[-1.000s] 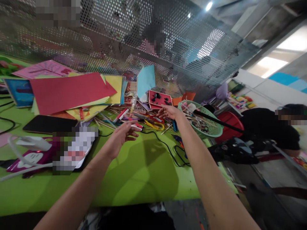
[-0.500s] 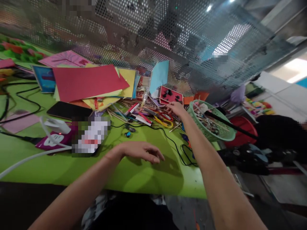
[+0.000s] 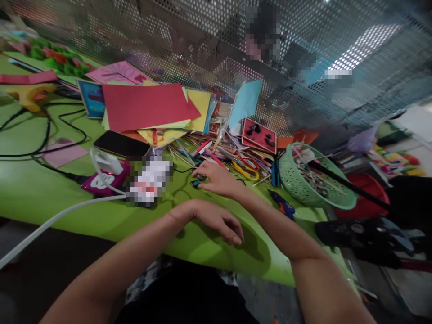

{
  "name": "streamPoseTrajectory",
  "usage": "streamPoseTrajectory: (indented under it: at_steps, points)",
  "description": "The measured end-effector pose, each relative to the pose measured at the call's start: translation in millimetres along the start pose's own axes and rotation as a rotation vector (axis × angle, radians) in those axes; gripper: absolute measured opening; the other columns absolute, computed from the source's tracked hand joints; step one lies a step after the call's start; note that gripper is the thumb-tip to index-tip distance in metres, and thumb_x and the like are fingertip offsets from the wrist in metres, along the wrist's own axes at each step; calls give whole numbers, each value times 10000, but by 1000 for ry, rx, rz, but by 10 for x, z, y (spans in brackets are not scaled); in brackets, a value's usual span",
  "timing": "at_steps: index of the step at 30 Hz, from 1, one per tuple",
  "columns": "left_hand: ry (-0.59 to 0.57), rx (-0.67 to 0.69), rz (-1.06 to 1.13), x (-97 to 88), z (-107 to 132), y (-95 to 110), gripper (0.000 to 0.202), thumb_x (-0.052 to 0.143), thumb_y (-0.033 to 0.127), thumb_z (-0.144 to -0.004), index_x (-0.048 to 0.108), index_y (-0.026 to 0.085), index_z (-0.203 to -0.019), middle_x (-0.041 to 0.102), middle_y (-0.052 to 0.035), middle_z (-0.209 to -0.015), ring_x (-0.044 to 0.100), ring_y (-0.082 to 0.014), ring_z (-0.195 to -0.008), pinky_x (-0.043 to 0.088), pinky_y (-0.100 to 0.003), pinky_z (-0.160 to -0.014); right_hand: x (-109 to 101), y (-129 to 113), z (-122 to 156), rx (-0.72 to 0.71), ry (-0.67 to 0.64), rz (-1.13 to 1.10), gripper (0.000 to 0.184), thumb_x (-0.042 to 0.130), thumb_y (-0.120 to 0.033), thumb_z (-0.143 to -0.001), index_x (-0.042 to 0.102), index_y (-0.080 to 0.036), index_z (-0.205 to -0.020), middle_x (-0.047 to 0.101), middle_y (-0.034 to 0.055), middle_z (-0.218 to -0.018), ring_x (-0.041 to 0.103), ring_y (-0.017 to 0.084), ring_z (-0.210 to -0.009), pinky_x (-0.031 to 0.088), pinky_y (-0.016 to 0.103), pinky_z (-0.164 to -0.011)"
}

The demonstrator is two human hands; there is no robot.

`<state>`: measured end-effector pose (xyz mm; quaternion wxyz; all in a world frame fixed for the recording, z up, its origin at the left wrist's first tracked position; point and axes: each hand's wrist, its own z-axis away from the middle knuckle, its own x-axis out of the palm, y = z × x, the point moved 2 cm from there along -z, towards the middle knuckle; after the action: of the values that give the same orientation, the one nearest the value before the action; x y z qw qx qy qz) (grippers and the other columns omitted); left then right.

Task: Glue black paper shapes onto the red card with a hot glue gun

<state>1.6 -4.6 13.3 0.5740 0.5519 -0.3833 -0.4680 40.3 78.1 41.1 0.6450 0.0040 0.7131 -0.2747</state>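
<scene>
My right hand (image 3: 218,177) is over the green table among small craft items. Its fingers are spread, and its fingertips are at a small blue and dark object (image 3: 195,183) whose kind I cannot make out; they do not appear to grip it. Nearer the table's front edge is my left hand (image 3: 221,220), fingers loosely bent and thumb apart, with nothing visible in it. Beyond the right hand lie yellow-handled scissors (image 3: 245,171) on a heap of thin wooden sticks (image 3: 177,155). A dark blue glue gun (image 3: 283,205) rests to the right, beyond my right forearm.
A green basket (image 3: 286,177) of sticks stands at the right. Colored paper (image 3: 145,105) is stacked at the back against a perforated metal screen (image 3: 202,49). At left are a black phone (image 3: 121,144), a purple power strip (image 3: 114,182) and trailing cables.
My right hand has moved from the sticks by the red card back toward me and left, to the small blue and dark object. The view has shifted left. My left hand stays low over the table.
</scene>
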Motion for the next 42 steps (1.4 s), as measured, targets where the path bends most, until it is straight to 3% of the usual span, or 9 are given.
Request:
streamPoseTrajectory:
  at_steps: [5, 14, 18, 22, 26, 30, 33, 36, 42]
  points:
    - [-24, 44, -27, 13, -4, 39, 381, 616, 443, -874, 695, 168, -1126, 704, -61, -1036, 648, -232, -1026, 490, -317, -900, 110, -36, 20, -39, -13, 122, 251, 709, -221, -813, 668, -192, -1060, 578, 66, -1024, 536, 224, -966, 410, 339, -842]
    - [-14, 52, -20, 0, 20, 25, 463, 604, 432, -879, 651, 102, -1199, 699, -72, -1086, 645, -221, -1062, 496, -313, -919, 235, -25, 175, 28, 41, 156, 202, 680, -154, -820, 608, -179, -1007, 621, 61, -998, 563, 218, -950, 446, 342, -850]
    - [-39, 54, -33, 13, 10, 8, 446, 612, 431, -873, 660, 108, -1177, 703, -68, -1073, 647, -224, -1074, 493, -312, -932, 205, -13, 291, 28, 23, 178, 218, 677, -123, -808, 628, -181, -1012, 637, 71, -1013, 585, 230, -967, 465, 359, -852]
    - [-30, 45, -56, 15, -7, -1, 449, 627, 473, -859, 669, 136, -1153, 700, -52, -1029, 650, -224, -1044, 503, -311, -894, 48, 16, 271, 19, 85, 59, 278, 679, -184, -848, 636, -195, -1122, 665, 81, -1109, 623, 223, -1018, 485, 356, -879]
    - [-31, 61, -49, 22, -44, -18, 418, 644, 468, -843, 683, 137, -1095, 701, -43, -993, 656, -219, -991, 505, -317, -879, -234, 85, -72, 34, 243, 66, 222, 607, -202, -912, 680, -203, -1122, 719, 76, -1132, 640, 227, -1082, 459, 372, -973]
    - [-43, 45, -49, 48, -103, -85, 341, 675, 390, -821, 695, 124, -1034, 712, -46, -979, 663, -218, -967, 509, -317, -869, -419, 215, -706, 64, 300, 158, 320, 590, -197, -905, 673, -207, -1214, 713, 67, -1218, 636, 227, -1115, 460, 362, -992]
    - [-29, 2, 9, 68, -134, -138, 276, 688, 300, -803, 698, 126, -1018, 716, -46, -1005, 669, -203, -969, 516, -299, -862, -446, 344, -1184, 114, 321, 295, 352, 570, -186, -901, 669, -192, -1239, 705, 73, -1243, 615, 230, -1155, 440, 360, -1019]
    - [-24, -36, 38, 82, -139, -141, 290, 730, 307, -770, 705, 148, -1011, 717, -25, -973, 673, -185, -925, 526, -279, -815, -404, 461, -1514, 132, 281, 489, 340, 518, -150, -915, 686, -188, -1209, 717, 73, -1214, 606, 230, -1134, 435, 351, -981]
    - [-79, -92, 3, 89, -126, -13, 345, 809, 251, -686, 701, 175, -1005, 694, 20, -888, 655, -151, -822, 519, -239, -743, -343, 561, -1708, 75, 235, 631, 268, 465, -132, -927, 724, -141, -996, 719, 141, -1046, 572, 269, -1036, 388, 380, -877]
